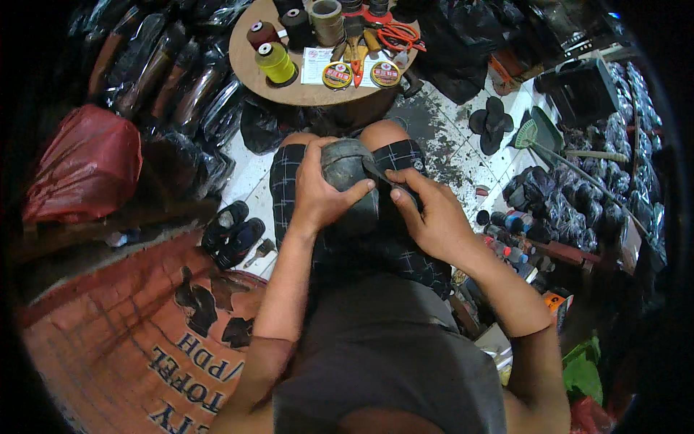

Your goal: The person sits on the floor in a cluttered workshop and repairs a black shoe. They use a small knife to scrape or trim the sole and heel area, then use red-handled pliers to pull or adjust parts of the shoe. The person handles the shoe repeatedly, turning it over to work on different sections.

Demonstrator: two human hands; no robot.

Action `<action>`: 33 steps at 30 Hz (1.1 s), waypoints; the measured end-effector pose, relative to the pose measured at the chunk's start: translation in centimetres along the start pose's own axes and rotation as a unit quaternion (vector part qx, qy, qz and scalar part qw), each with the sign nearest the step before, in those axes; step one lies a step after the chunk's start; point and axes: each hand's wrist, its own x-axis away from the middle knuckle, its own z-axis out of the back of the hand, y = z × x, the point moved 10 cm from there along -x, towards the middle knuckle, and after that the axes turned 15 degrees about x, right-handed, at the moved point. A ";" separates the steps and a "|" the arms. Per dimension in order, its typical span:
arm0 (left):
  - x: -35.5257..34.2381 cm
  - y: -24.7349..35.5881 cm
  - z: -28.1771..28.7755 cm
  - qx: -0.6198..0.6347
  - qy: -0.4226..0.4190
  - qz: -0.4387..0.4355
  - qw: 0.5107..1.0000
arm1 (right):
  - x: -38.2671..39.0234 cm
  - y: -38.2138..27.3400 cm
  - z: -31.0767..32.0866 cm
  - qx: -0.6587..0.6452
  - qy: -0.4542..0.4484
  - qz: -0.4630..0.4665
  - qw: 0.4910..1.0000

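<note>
On my lap rests a dark grey, rounded, worn piece that looks like a shoe (344,168), its toe end between my knees. My left hand (318,192) is wrapped round its left side, with the thumb pressed across the top. From its right edge a thin dark strip (381,178) sticks out, pinched between the thumb and fingers of my right hand (439,213). Whether that strip is a loose part of the shoe or a separate blade, I cannot make out.
Ahead stands a round wooden table (253,81) with a yellow thread spool (275,65), other spools, pliers (357,58), two round tins (337,75) and an orange cord (402,36). Dark sandals (233,233) lie left; a green dustpan (543,130) and plastic-wrapped goods lie right.
</note>
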 end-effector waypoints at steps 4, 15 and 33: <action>0.4 0.9 -0.2 -0.038 0.028 -0.057 0.997 | -0.7 -0.2 0.4 0.028 -0.017 -0.004 0.999; 0.2 1.5 0.9 -0.050 0.055 -0.078 0.994 | -3.2 -1.1 -0.6 -0.006 -0.071 -0.009 0.997; -0.1 1.0 1.4 -0.084 0.087 -0.071 0.990 | -5.3 2.4 -3.2 -0.226 -0.183 -0.204 0.935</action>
